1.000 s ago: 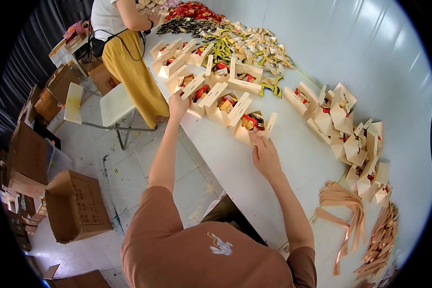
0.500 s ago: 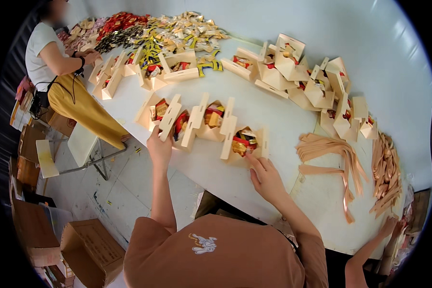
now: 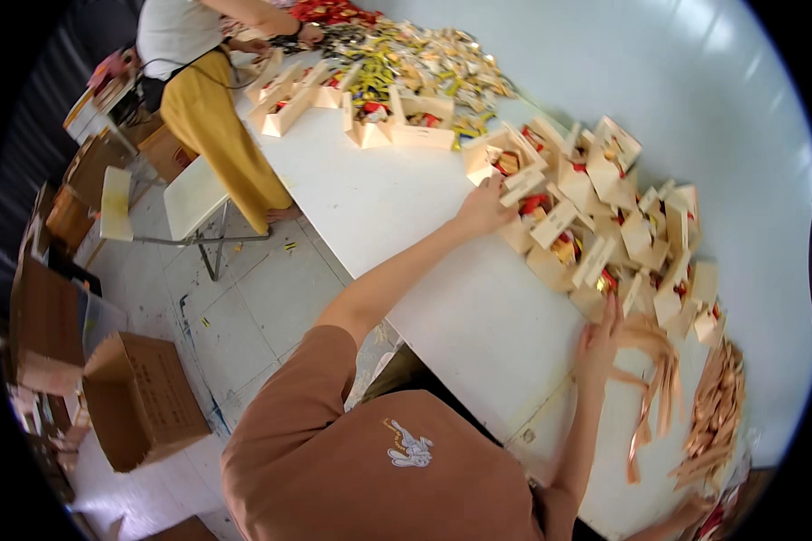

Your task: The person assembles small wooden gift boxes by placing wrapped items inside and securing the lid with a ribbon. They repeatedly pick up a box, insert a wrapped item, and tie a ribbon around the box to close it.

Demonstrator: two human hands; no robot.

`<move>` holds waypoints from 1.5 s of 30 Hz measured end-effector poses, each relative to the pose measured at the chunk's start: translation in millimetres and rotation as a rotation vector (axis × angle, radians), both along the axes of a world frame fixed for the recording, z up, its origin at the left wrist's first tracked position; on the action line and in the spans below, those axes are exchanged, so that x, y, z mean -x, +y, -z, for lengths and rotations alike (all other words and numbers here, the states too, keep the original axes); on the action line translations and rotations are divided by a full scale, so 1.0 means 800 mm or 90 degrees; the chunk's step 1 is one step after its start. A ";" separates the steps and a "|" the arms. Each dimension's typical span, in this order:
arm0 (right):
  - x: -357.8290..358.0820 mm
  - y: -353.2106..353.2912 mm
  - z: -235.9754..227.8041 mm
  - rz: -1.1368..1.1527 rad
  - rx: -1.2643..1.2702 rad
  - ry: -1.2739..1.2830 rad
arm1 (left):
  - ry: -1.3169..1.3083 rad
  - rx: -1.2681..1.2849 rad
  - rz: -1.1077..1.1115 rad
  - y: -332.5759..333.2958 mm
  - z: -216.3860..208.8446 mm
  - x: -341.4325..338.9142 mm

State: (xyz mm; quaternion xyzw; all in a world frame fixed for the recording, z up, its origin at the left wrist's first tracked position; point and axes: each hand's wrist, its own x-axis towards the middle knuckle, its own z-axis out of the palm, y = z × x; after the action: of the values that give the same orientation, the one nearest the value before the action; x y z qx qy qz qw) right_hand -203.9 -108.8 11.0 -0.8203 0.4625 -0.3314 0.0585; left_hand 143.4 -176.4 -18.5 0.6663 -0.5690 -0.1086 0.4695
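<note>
A row of cream paper gift boxes, open at the top and filled with wrapped sweets, runs between my two hands. My left hand is at the row's far-left end, its fingers closed on the edge of the end box. At the near-right end, my right hand holds its fingers stretched out against the last box, which has red and gold wrappers inside. The row sits close against a cluster of similar filled boxes behind it. Parts of the boxes behind my fingers are hidden.
Tan ribbons lie right of my right hand, with a larger ribbon bundle beyond. Heaped sweets cover the far table. A co-worker stands far left by more boxes. A folding chair and cardboard box are on the floor.
Both hands and the row of boxes have moved right and away from me, from the table's middle to the cluster at the back. My view has shifted as well.
</note>
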 end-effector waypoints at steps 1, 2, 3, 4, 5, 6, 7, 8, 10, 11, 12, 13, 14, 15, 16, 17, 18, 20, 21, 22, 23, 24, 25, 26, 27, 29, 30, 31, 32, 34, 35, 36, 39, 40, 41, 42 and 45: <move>0.005 0.011 -0.010 0.024 0.024 0.029 | -0.006 -0.052 0.011 0.019 -0.027 -0.001; 0.004 0.034 -0.022 0.079 0.019 0.050 | -0.013 -0.102 0.019 0.042 -0.056 -0.014; 0.003 0.063 -0.032 0.137 0.014 0.073 | -0.050 -0.098 -0.030 0.052 -0.063 -0.041; 0.006 0.089 -0.037 0.129 0.004 0.062 | -0.089 -0.100 -0.077 0.065 -0.068 -0.069; 0.004 0.107 -0.035 0.123 -0.010 0.048 | -0.133 -0.106 -0.121 0.072 -0.073 -0.095; -0.004 0.112 -0.029 0.071 0.007 0.083 | -0.237 -0.065 -0.205 0.067 -0.059 -0.131; -0.010 0.121 -0.022 0.020 0.019 0.122 | -0.340 -0.032 -0.283 0.057 -0.034 -0.168; -0.014 0.131 -0.016 -0.027 0.027 0.162 | -0.419 -0.048 -0.324 0.049 -0.022 -0.194; -0.038 0.143 0.006 -0.127 -0.045 0.156 | -0.577 -0.056 -0.390 0.024 -0.013 -0.229; -0.050 0.142 0.015 -0.172 -0.071 0.152 | -0.530 -0.090 -0.368 0.016 -0.012 -0.237; -0.055 0.140 0.017 -0.184 -0.058 0.147 | -0.479 -0.119 -0.343 0.008 -0.014 -0.245; -0.058 0.138 0.019 -0.197 -0.046 0.142 | -0.429 -0.149 -0.317 0.001 -0.017 -0.254; -0.060 0.135 0.020 -0.212 -0.034 0.138 | -0.447 -0.203 -0.308 -0.007 -0.024 -0.260; -0.060 0.134 0.020 -0.205 -0.037 0.129 | -0.464 -0.262 -0.297 -0.012 -0.031 -0.265; -0.059 0.133 0.020 -0.200 -0.040 0.118 | -0.482 -0.320 -0.288 -0.016 -0.039 -0.269; -0.058 0.135 0.021 -0.200 -0.050 0.107 | -0.555 -0.327 -0.294 -0.016 -0.040 -0.271; -0.058 0.135 0.020 -0.200 -0.049 0.108 | -0.563 -0.314 -0.294 -0.013 -0.039 -0.269; -0.060 0.134 0.019 -0.202 -0.048 0.107 | -0.579 -0.287 -0.296 -0.005 -0.041 -0.267; -0.060 0.134 0.021 -0.202 -0.048 0.108 | -0.626 -0.203 -0.337 0.011 -0.040 -0.257; -0.057 0.133 0.023 -0.202 -0.049 0.110 | -0.573 -0.168 -0.317 0.019 -0.035 -0.258; -0.056 0.134 0.026 -0.205 -0.052 0.107 | -0.525 -0.137 -0.298 0.031 -0.031 -0.264; -0.056 0.135 0.026 -0.213 -0.046 0.111 | -0.476 -0.107 -0.279 0.046 -0.028 -0.270; -0.056 0.132 0.023 -0.219 -0.038 0.116 | -0.467 -0.080 -0.254 0.059 -0.020 -0.277; -0.059 0.130 0.020 -0.226 -0.031 0.122 | -0.456 -0.053 -0.228 0.075 -0.012 -0.285; -0.062 0.129 0.018 -0.239 -0.037 0.125 | -0.445 -0.026 -0.203 0.088 -0.004 -0.290; -0.068 0.126 0.011 -0.245 -0.047 0.136 | -0.323 -0.040 -0.168 0.102 -0.002 -0.280; -0.080 0.119 0.004 -0.272 -0.044 0.134 | -0.268 -0.047 -0.157 0.108 -0.007 -0.276; -0.098 0.111 -0.007 -0.298 -0.041 0.131 | -0.278 0.001 -0.182 0.106 -0.013 -0.271; -0.118 0.106 -0.017 -0.324 -0.043 0.125 | -0.290 0.046 -0.205 0.104 -0.020 -0.266; -0.160 0.094 -0.037 -0.387 -0.026 0.142 | -0.313 0.079 -0.242 0.095 -0.029 -0.256; -0.179 0.091 -0.039 -0.411 -0.029 0.123 | -0.321 0.072 -0.257 0.085 -0.034 -0.250; -0.197 0.085 -0.037 -0.432 -0.027 0.106 | -0.327 0.069 -0.273 0.073 -0.037 -0.243; -0.235 0.077 -0.019 -0.475 -0.043 0.078 | -0.250 0.021 -0.243 0.048 -0.023 -0.233; -0.243 0.076 -0.017 -0.490 -0.051 0.071 | -0.233 0.019 -0.246 0.047 -0.016 -0.234; -0.244 0.075 -0.017 -0.488 -0.061 0.066 | -0.214 0.017 -0.247 0.046 -0.005 -0.232; -0.242 0.074 -0.017 -0.486 -0.071 0.062 | -0.193 0.015 -0.246 0.050 -0.002 -0.224; -0.239 0.062 -0.028 -0.442 -0.043 0.026 | -0.205 0.030 -0.241 0.098 -0.008 -0.187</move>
State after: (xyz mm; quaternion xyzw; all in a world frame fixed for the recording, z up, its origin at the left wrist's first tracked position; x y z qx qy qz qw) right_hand -12.7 -58.8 33.6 -0.9328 0.1679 -0.2594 0.1856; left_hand 292.6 -98.3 -12.1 0.7585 -0.5041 0.1019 0.4002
